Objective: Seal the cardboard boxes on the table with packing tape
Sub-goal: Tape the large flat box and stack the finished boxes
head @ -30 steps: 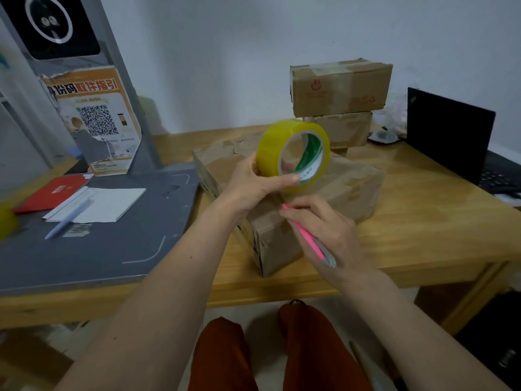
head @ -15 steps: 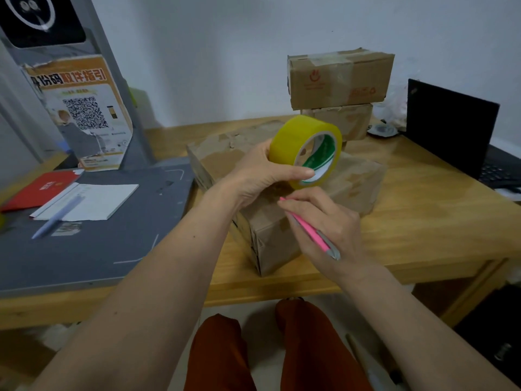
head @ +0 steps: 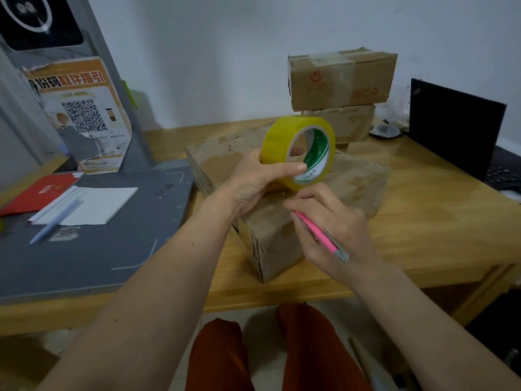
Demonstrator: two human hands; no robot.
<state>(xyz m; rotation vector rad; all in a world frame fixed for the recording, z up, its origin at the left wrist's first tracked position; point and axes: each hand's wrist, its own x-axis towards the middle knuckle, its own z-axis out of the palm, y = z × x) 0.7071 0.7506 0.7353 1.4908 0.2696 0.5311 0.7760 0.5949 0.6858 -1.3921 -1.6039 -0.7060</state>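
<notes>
Rust-orange trouser legs sit nearest us, under the pale wooden table. Our right hand pinches a slim pink pen-shaped cutter, its tip beside the tape's lower edge. Our left hand grips a glossy yellow roll of packing tape upright, thumb across its green-printed core, just above a worn, crumpled brown cardboard box. Left lies a grey mat with a white notepad. Behind, two smaller stacked cardboard boxes stand near a black laptop.
</notes>
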